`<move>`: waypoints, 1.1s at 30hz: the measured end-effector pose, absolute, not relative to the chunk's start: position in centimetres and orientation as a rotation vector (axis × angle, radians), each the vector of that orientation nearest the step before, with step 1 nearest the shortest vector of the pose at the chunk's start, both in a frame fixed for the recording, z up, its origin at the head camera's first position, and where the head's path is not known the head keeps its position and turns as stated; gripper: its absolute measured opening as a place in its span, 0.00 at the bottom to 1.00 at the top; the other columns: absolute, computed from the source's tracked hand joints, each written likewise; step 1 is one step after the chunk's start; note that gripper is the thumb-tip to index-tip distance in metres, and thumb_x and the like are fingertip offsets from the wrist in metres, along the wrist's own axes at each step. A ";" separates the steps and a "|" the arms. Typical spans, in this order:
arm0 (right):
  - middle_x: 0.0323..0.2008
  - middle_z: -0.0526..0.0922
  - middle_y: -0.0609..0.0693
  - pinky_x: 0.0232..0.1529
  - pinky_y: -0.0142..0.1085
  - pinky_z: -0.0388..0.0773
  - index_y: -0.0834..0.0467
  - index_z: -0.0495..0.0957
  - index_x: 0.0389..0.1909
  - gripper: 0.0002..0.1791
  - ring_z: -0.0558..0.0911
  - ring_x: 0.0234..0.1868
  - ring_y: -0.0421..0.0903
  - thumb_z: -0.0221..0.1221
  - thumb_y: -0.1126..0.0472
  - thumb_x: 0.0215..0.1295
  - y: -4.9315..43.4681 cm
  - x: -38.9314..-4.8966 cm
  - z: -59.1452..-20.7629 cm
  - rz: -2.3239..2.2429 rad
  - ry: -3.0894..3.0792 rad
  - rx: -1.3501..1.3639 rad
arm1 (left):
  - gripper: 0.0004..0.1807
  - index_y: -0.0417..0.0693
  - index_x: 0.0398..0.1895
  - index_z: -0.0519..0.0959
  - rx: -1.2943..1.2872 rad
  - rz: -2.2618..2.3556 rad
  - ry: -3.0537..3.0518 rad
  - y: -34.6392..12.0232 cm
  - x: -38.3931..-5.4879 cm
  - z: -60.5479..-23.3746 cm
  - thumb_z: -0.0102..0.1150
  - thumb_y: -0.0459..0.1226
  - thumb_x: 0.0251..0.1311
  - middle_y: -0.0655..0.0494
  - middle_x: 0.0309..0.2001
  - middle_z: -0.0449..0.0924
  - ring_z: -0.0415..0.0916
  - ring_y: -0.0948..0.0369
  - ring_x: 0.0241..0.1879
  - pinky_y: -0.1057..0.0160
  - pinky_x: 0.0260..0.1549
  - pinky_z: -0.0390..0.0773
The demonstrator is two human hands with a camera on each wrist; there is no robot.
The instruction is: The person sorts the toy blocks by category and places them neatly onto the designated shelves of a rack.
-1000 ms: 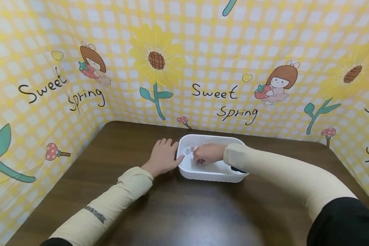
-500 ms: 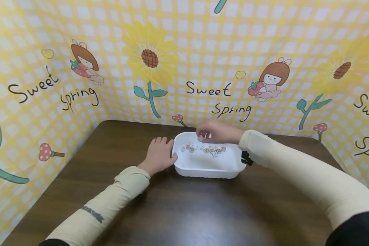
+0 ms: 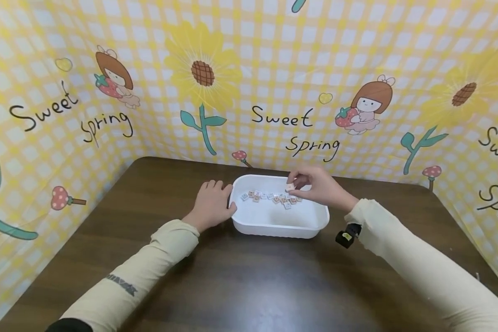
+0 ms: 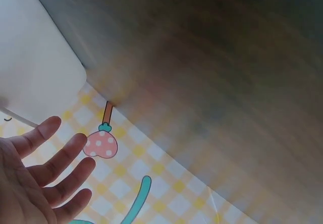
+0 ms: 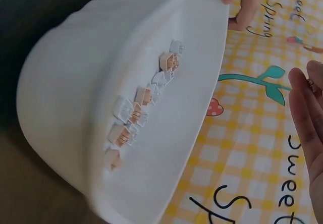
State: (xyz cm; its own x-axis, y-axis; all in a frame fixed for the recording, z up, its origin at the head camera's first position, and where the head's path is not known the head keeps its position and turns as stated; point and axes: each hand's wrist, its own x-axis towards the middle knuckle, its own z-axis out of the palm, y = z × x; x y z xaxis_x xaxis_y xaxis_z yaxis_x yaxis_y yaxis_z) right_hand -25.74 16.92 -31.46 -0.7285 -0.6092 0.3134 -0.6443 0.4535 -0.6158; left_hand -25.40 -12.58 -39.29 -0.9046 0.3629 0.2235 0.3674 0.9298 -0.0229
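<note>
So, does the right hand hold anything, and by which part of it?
The right hand pinches a small, pale, square plastic keycap between thumb and fingertips; which sides they press cannot be told.

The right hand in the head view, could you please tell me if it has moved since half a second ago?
Yes; against the white tub, the right hand has shifted rightward, toward the tub's right end.

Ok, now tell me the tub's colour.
White all over what shows; the tub is seen best in the head view.
</note>
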 end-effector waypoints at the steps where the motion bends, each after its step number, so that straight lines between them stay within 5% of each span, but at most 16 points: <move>1: 0.34 0.83 0.52 0.39 0.33 0.80 0.59 0.78 0.35 0.10 0.84 0.32 0.39 0.66 0.68 0.52 17.1 -25.5 -31.8 1.177 -2.628 1.101 | 0.27 0.44 0.53 0.74 -0.553 -0.034 -2.862 -12.6 -25.3 -39.4 0.49 0.51 0.55 0.43 0.43 0.76 0.71 0.46 0.46 0.47 0.52 0.68; 16: 0.39 0.79 0.55 0.31 0.26 0.74 0.63 0.82 0.41 0.13 0.76 0.31 0.36 0.64 0.70 0.53 19.4 -23.7 -35.0 1.359 -2.418 0.791 | 0.27 0.41 0.54 0.74 -0.543 -0.106 -2.857 -14.1 -25.1 -40.0 0.51 0.50 0.57 0.40 0.45 0.77 0.71 0.44 0.46 0.44 0.52 0.68; 25: 0.35 0.78 0.54 0.31 0.25 0.78 0.68 0.78 0.38 0.16 0.79 0.28 0.33 0.68 0.69 0.47 21.8 -23.4 -36.2 1.538 -2.409 0.443 | 0.27 0.39 0.52 0.74 -0.537 -0.104 -2.845 -14.5 -25.2 -39.8 0.50 0.49 0.57 0.38 0.44 0.77 0.71 0.42 0.46 0.43 0.51 0.67; 33: 0.39 0.81 0.63 0.33 0.25 0.79 0.66 0.78 0.41 0.17 0.81 0.29 0.30 0.67 0.69 0.49 25.0 -23.2 -37.2 1.497 -2.532 0.304 | 0.27 0.38 0.55 0.72 -0.531 -0.114 -2.890 -14.4 -25.2 -39.6 0.48 0.49 0.58 0.37 0.46 0.76 0.70 0.42 0.48 0.43 0.53 0.66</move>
State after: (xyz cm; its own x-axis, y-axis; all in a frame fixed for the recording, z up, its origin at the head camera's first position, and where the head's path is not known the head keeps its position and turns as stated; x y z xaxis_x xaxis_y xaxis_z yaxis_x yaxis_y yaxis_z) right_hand -23.17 25.01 -37.23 -0.9620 -0.0819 0.2605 -0.2677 0.4709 -0.8406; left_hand -25.21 -14.43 -39.63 -0.9153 0.3437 0.2100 0.3591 0.9325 0.0393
